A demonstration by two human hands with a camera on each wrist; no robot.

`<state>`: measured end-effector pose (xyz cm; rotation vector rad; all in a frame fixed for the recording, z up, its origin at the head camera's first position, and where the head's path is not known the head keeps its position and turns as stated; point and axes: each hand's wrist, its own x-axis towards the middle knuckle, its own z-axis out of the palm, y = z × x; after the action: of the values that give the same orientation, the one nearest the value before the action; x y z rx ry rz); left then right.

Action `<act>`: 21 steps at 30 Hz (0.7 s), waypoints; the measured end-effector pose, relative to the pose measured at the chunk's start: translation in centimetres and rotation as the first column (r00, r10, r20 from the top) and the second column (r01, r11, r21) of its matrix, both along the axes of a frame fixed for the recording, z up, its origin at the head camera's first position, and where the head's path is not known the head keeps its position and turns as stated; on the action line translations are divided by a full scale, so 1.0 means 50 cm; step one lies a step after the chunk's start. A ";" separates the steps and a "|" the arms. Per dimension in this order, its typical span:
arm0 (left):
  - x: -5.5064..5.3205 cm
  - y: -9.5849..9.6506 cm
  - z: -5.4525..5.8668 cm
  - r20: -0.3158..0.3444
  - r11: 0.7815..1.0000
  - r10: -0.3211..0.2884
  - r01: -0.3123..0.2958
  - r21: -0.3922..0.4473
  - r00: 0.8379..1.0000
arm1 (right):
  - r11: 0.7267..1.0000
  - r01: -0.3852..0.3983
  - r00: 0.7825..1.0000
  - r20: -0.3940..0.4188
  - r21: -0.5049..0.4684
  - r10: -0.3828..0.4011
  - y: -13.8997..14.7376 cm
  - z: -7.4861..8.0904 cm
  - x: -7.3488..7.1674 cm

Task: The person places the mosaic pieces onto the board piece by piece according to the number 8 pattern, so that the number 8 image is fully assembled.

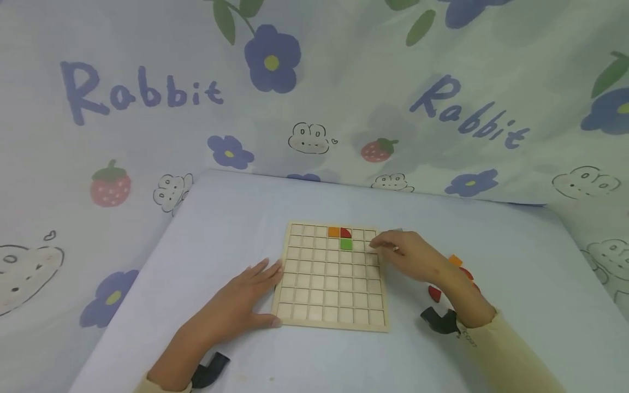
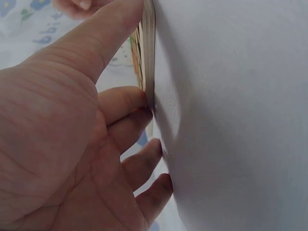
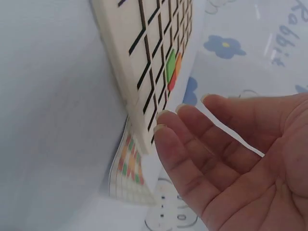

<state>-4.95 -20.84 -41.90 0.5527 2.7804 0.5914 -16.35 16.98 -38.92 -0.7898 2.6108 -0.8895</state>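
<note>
A wooden grid board (image 1: pixel 324 284) lies on the table. Near its far edge, its cells hold an orange square tile (image 1: pixel 333 232), a red quarter-round tile (image 1: pixel 345 233) and a green square tile (image 1: pixel 346 244). Spread along the board's left side, my left hand (image 1: pixel 245 303) touches the edge with thumb and fingertips. My right hand (image 1: pixel 410 254) hovers by the upper right edge, its fingers loosely bent and nothing between them in the right wrist view. A card with a coloured grid pattern (image 3: pixel 129 166) lies beyond the board's corner, mostly hidden by the right hand in the head view.
Loose pieces lie right of the board, partly behind the right forearm: an orange tile (image 1: pixel 455 261), a red piece (image 1: pixel 466 272) and a red quarter-round (image 1: pixel 434 293). A printed cloth (image 1: pixel 344 98) hangs behind the white table (image 1: pixel 236 218).
</note>
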 end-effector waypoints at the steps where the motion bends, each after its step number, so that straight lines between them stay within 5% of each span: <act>1: 0.000 -0.001 0.000 0.000 1.000 0.000 0.000 0.003 1.000 | 1.000 -0.002 1.000 -0.010 -0.007 0.002 0.010 0.002 0.007; 13: 0.004 -0.003 -0.001 -0.007 0.999 -0.006 0.006 0.036 1.000 | 0.993 0.113 0.994 0.013 0.039 -0.113 0.130 0.031 0.092; 21: 0.002 -0.005 0.003 -0.017 0.999 -0.017 0.018 0.036 1.000 | 0.983 0.150 0.988 -0.045 0.105 -0.146 0.202 0.030 0.132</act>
<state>-4.83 -21.10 -41.77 0.5914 2.7824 0.6371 -9.74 27.09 -37.44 -0.5963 2.7530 -0.7703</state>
